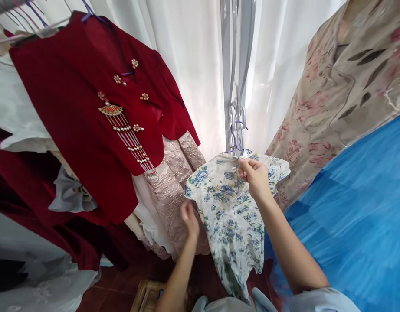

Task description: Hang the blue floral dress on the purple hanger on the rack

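Note:
A white blouse with blue and yellow flowers (232, 208) hangs from a purple hanger (234, 143) in front of me. My right hand (254, 175) pinches its neckline between thumb and fingers, just under the hanger. Beside the blouse's left edge, below the short sleeve, is my left hand (189, 219). Its fingers look bent but are smeared by motion, and I cannot tell whether they touch the cloth. The hanger's hook is up by the white rings (241, 117) at the end of the grey straps (240, 52).
A dark red jacket with beaded brooches (135, 121) and a pale pink brocade garment (174, 190) hang at left. To the right are a beige floral dress (304, 117) and blue tulle (352, 208). White curtains (190, 56) hang behind; a wooden piece (146, 297) stands on the floor.

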`<state>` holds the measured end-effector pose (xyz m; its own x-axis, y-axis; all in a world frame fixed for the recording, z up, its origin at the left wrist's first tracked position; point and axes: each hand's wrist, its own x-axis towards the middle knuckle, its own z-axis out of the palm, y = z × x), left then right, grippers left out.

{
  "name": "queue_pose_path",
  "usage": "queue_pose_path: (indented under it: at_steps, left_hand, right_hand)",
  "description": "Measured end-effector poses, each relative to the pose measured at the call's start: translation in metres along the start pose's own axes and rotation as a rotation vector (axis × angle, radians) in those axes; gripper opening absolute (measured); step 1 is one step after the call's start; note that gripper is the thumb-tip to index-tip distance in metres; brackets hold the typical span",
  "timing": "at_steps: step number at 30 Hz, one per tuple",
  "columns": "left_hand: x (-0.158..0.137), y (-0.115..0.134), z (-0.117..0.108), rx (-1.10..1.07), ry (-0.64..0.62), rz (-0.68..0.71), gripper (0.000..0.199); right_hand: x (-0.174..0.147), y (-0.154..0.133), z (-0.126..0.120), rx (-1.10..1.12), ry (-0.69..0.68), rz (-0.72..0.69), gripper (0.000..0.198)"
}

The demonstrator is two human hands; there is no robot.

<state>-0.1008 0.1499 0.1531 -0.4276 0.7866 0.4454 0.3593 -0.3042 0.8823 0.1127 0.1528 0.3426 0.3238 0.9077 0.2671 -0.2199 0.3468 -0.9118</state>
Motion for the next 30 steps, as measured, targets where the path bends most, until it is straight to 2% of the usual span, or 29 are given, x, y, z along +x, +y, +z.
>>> queue_pose_path:
  at_steps: [2, 3, 4, 6, 8, 10, 13, 18, 21, 25, 27, 30]
  left_hand:
    - [0.056, 0.032, -0.005, -0.096, 0.276, 0.129, 0.033]
    - [0.078, 0.057, -0.005, -0.141, 0.262, 0.29, 0.031]
    - [0.095, 0.084, -0.002, -0.151, 0.141, 0.463, 0.03]
    - [0.112, 0.142, 0.009, -0.043, -0.34, 0.747, 0.029]
    - [0.112, 0.187, 0.025, 0.063, -0.704, 0.881, 0.026]
    - [0.106, 0.213, 0.04, 0.129, -0.901, 0.907, 0.025]
    - [0.096, 0.219, 0.053, 0.21, -0.97, 0.91, 0.024]
    - [0.087, 0.208, 0.065, 0.277, -0.863, 0.985, 0.023]
    - [0.084, 0.208, 0.073, 0.271, -0.816, 0.964, 0.02]
    - [0.083, 0.213, 0.076, 0.189, -0.881, 0.891, 0.018]
    - [0.082, 0.217, 0.073, 0.099, -0.899, 0.842, 0.019]
    - [0.079, 0.226, 0.069, -0.013, -0.828, 0.737, 0.021]
  right_hand:
    - [-0.009, 0.001, 0.0, -0.017, 0.014, -0.034, 0.029]
    - [-0.014, 0.001, 0.0, -0.026, 0.019, -0.048, 0.029]
    - [-0.017, 0.0, 0.001, -0.036, 0.02, -0.058, 0.03]
    - [-0.025, -0.001, 0.002, -0.052, 0.02, -0.076, 0.032]
    - [-0.032, 0.0, 0.002, -0.066, 0.015, -0.1, 0.034]
    - [-0.038, 0.004, -0.001, -0.092, 0.008, -0.124, 0.036]
    - [-0.043, 0.015, -0.009, -0.144, 0.011, -0.135, 0.039]
    - [-0.039, 0.034, -0.02, -0.184, 0.064, -0.141, 0.04]
    - [-0.035, 0.035, -0.024, -0.225, 0.074, -0.138, 0.039]
    - [-0.034, 0.037, -0.03, -0.221, 0.031, -0.116, 0.037]
    - [-0.036, 0.052, -0.036, -0.228, 0.021, -0.093, 0.035]
    - [-0.049, 0.098, -0.05, -0.31, 0.004, -0.018, 0.034]
